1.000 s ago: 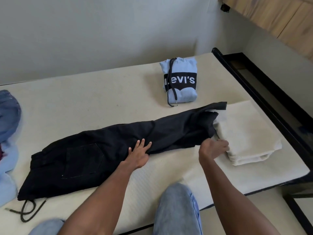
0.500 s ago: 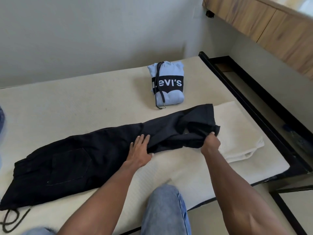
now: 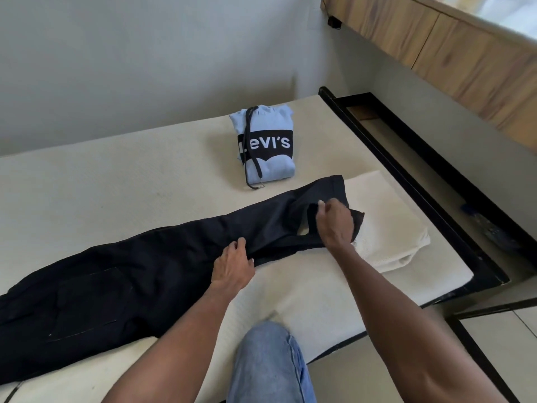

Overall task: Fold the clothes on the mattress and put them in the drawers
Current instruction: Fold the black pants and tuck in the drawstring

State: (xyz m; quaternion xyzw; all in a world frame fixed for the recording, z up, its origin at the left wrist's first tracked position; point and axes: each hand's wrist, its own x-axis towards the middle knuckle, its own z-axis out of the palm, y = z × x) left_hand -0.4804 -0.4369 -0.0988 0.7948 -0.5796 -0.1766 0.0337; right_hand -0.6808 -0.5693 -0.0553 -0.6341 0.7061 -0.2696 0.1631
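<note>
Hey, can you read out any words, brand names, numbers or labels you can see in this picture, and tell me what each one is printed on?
"Levi's": white letters on the black logo band across the folded light blue hoodie lying on the mattress; a dark drawstring partly covers the "L".
No other text: the black trousers and the folded cream cloth show no readable label or number.

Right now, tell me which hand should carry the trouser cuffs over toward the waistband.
The right hand: it already grips the black trousers at the cuff end. The left hand rests mid-leg, well placed to pin the fold line.
</note>
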